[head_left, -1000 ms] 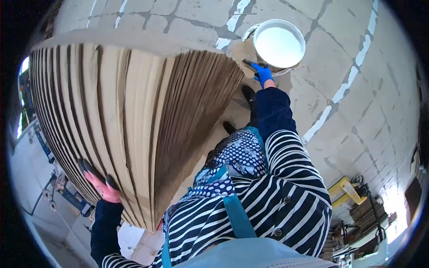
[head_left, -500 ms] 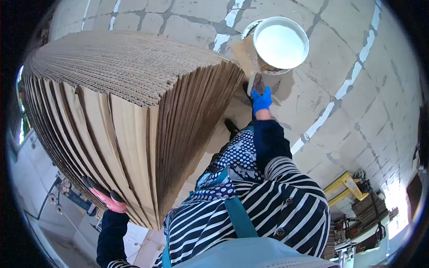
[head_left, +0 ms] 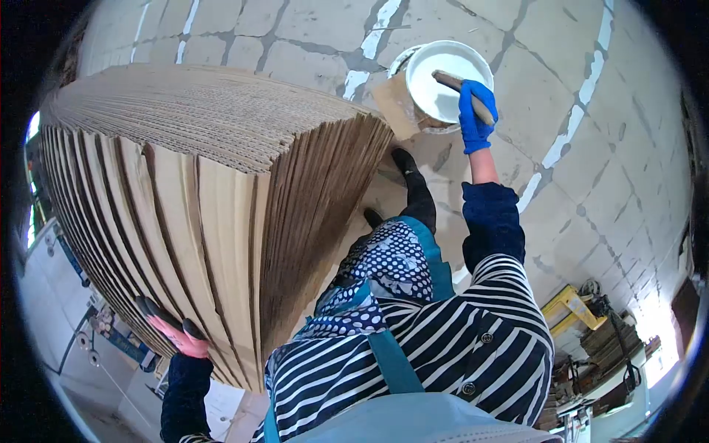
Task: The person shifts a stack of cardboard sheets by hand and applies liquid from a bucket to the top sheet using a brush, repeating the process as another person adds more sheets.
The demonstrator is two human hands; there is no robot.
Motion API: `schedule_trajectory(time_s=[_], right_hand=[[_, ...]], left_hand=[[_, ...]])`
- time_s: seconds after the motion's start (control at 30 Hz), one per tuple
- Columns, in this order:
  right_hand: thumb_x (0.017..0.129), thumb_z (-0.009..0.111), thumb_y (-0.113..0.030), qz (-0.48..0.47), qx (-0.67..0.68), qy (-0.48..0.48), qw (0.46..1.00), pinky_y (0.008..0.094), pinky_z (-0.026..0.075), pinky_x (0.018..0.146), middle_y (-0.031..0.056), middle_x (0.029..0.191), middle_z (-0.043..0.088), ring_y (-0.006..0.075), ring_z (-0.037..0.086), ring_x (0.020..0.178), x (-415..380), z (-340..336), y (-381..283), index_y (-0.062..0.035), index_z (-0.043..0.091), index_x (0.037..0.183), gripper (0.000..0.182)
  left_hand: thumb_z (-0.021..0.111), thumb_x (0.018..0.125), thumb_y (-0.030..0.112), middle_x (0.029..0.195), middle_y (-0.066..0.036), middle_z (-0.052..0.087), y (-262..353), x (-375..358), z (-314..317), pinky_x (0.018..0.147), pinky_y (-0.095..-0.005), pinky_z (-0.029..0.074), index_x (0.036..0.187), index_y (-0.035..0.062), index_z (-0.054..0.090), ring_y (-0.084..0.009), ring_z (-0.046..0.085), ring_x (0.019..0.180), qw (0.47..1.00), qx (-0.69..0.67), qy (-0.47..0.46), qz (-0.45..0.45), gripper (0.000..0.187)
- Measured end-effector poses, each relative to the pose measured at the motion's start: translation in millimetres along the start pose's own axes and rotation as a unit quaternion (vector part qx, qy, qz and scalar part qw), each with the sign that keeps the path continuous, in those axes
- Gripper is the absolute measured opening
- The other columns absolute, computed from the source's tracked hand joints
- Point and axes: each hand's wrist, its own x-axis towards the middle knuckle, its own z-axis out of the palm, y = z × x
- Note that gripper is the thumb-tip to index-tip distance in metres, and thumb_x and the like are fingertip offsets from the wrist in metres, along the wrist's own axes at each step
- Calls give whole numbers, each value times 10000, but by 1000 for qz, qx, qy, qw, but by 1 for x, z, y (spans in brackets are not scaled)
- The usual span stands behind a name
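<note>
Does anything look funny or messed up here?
Yes, mismatched gloves: the left hand wears a pink glove with dark fingertips, while the right hand wears a blue glove. Also, the cardboard stack has uneven edges, and the white floor line is patchy, perhaps worn.

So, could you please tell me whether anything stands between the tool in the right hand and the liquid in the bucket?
Nothing visible does: the right hand holds the tool over the open bucket, with liquid showing around the tool's tip; I cannot tell whether they touch.
</note>
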Motion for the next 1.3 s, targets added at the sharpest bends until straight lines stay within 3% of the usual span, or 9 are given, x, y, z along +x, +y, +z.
schedule_trajectory(time_s=[0.53,0.67,0.73,0.87,1.0,1.03,1.1,1.17,1.3], right_hand=[[679,650,-168,-97,-234,-81,964,302,424,716,110,834,562,232,534,787,-8,36,55,-40,593,827,204],[706,637,-266,-27,13,-53,998,258,456,568,78,760,568,177,554,635,0,33,45,-34,573,796,257],[713,627,-247,330,116,-68,934,250,446,435,71,721,568,176,535,498,15,17,25,-15,565,840,272],[691,640,-250,410,215,59,884,231,415,344,86,691,552,189,532,443,29,-5,27,-11,560,899,328],[747,528,-359,437,356,45,825,235,330,333,40,620,517,140,469,434,29,-31,41,-102,551,812,266],[776,474,-377,442,439,-45,781,210,297,333,18,596,472,142,413,439,29,-43,48,-138,523,747,245],[794,442,-357,487,425,-15,763,225,307,360,-2,646,487,133,418,484,30,-50,37,-149,503,757,221],[808,404,-343,309,392,-109,859,278,386,494,12,734,517,144,468,597,15,-54,31,-155,503,847,217],[797,408,-332,354,447,-146,809,295,395,587,35,759,502,152,466,657,13,-56,44,-187,481,941,217]], left_hand=[[273,827,444,1314,-235,107,-29,-28,6,989,-440,69,1272,-22,106,-357,93,1222,999,-1,-11,-32,665],[272,820,449,1308,-221,152,-17,-13,1,980,-447,85,1276,-13,110,-379,138,1206,999,15,-25,-37,669],[275,817,455,1303,-229,155,-5,2,-4,980,-449,91,1273,-17,127,-382,140,1205,999,-6,-21,-31,672],[304,832,428,1302,-211,189,15,18,-10,980,-442,110,1269,-8,158,-361,163,1206,999,-22,31,-11,634],[354,837,361,1296,-214,199,1,-4,-2,982,-452,116,1257,-15,179,-373,173,1199,998,7,31,-48,591],[397,819,312,1292,-217,206,-16,-14,9,985,-452,112,1259,-8,181,-377,180,1195,998,11,46,-33,586],[505,695,297,1265,-238,242,-20,-19,11,966,-472,142,1232,-17,255,-408,215,1165,996,-6,15,-88,670],[546,649,269,1254,-229,266,-13,-8,6,970,-450,155,1204,-17,310,-399,231,1156,993,-23,19,-110,667],[590,621,274,1191,-222,330,-4,-3,-15,966,-437,176,1143,-2,381,-391,276,1118,988,-40,40,-144,626]])
